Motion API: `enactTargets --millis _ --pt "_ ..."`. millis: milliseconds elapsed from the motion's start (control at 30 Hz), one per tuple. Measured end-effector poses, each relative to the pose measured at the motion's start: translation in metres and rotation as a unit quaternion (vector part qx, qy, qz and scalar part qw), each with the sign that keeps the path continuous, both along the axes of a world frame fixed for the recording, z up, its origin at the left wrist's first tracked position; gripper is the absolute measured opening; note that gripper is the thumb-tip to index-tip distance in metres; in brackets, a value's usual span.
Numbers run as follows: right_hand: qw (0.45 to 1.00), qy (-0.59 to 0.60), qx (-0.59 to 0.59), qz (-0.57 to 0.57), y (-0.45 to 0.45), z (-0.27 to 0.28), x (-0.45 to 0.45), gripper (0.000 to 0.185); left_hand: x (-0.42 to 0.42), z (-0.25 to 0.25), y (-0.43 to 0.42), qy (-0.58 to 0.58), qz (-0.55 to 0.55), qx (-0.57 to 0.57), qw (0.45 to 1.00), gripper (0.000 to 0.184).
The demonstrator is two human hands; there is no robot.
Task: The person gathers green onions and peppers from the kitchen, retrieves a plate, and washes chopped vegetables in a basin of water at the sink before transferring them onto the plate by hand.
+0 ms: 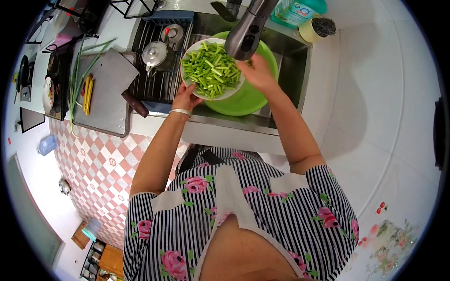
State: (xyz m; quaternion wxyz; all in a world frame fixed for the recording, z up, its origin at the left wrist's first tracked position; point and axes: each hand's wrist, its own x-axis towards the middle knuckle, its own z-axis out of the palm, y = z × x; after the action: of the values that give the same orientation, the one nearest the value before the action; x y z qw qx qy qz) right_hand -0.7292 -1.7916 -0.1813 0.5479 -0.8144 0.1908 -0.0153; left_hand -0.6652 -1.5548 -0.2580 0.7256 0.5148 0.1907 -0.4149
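Note:
My left hand [185, 97] grips the near-left rim of a white plate [187, 83], its thumb on top. The plate carries a heap of chopped green stalks [212, 69] and sits over a green basin [255, 104] in the sink. My right hand [258, 74] is at the plate's right edge, below the dark faucet head [243, 43]. Its fingertips are blurred and partly hidden, so I cannot tell whether they hold anything.
A rack [140, 83] with a lidded metal pot [155, 54] spans the sink's left side. Further left, a cleaver [115, 70], long green onions [78, 77] and yellow strips [88, 96] lie on a grey board [101, 121]. A green bottle [293, 13] and a scrubber [323, 26] in a cup stand back right.

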Motion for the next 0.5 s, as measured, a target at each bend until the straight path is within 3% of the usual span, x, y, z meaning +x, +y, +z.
enactTargets --millis 33,133,333,433,500 --pt "0.995 -0.021 -0.088 0.035 0.006 0.002 0.006 0.037 -0.002 0.002 -0.001 0.0 -0.005 -0.004 1.0 0.032" --pt "0.974 0.064 -0.161 0.142 0.021 0.03 0.011 0.043 -0.004 0.007 -0.001 -0.001 -0.018 -0.016 1.0 0.033" --pt "0.98 -0.052 0.155 0.111 -0.012 0.024 0.001 0.054 -0.006 0.011 0.003 0.007 -0.012 -0.032 0.999 0.034" --pt "0.972 -0.011 0.235 -0.019 -0.039 0.041 -0.002 0.053 -0.005 0.011 0.006 -0.006 0.002 -0.049 0.999 0.034" --pt "0.974 0.056 0.198 -0.098 -0.062 -0.022 0.0 0.057 -0.002 0.009 0.007 -0.008 0.013 -0.033 0.999 0.033"
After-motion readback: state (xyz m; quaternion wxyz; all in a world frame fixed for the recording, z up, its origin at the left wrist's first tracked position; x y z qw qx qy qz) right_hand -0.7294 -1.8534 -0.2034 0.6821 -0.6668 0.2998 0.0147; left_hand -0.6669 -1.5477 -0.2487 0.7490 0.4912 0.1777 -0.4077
